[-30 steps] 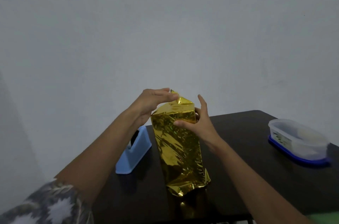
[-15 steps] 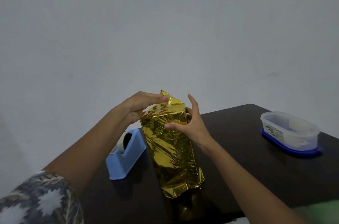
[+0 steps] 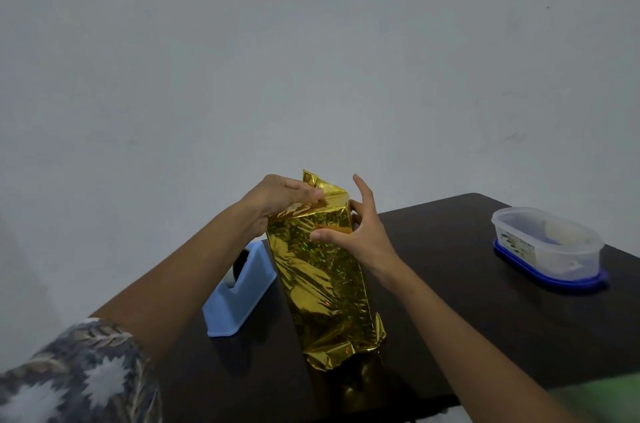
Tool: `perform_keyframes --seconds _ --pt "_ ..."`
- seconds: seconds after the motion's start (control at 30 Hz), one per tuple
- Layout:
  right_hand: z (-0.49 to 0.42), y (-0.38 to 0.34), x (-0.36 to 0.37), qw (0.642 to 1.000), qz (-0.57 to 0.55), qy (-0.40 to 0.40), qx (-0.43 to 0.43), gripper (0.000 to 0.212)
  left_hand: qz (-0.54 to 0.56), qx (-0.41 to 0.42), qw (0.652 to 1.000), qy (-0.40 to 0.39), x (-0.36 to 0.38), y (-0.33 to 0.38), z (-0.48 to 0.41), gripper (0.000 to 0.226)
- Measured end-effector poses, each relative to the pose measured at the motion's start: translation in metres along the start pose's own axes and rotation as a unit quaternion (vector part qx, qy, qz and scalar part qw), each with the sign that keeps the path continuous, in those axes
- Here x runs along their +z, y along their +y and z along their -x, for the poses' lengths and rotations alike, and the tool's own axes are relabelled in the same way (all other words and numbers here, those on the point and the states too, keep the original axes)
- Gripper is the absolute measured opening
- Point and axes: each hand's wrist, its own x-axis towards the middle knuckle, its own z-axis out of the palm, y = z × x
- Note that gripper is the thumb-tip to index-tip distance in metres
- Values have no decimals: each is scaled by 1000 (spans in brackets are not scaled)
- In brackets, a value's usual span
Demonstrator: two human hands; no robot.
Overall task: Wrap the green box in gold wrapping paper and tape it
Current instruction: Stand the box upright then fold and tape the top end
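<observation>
Blue tape dispenser (image 3: 239, 298) stands on dark table (image 3: 467, 312), just left of gold-wrapped box (image 3: 322, 284). Box stands upright at table centre. Left hand (image 3: 277, 199) pinches the top paper fold. Right hand (image 3: 363, 232) grips upper right edge, thumb on front, index finger raised. Lidded plastic container (image 3: 547, 246) sits far right.

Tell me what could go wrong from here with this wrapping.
1. The left hand pinches the top flap of gold paper while the right hand grips the wrapped box; reaching for the tape dispenser could let the fold spring open.
2. The box stands tall on end on the table and might tip.
3. Its bottom fold looks crumpled and may be loose.
</observation>
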Motion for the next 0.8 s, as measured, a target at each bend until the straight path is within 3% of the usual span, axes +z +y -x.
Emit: perform_keyframes --seconds 0.1,0.33,0.37,0.43,0.53,0.67,0.8 --pt "0 1 0 1000 -1 4 -2 122 -3 8 1000 6 3 1 0 16" --pt "0 1 0 1000 6 18 -9 122 0 49 998 46 11 -5 0 12" --pt "0 1 0 1000 7 21 -11 122 -14 68 996 58 12 -7 0 16" --pt "0 1 0 1000 4 21 -17 122 -53 89 991 81 13 -9 -2 47" --pt "0 1 1 1000 6 21 -22 123 -44 23 994 96 10 -10 -9 91" --pt "0 0 -1 999 21 20 -24 122 -30 -70 995 71 14 -1 -21 111" --pt "0 -1 -3 999 42 16 -31 122 -78 -94 990 67 24 2 -29 112"
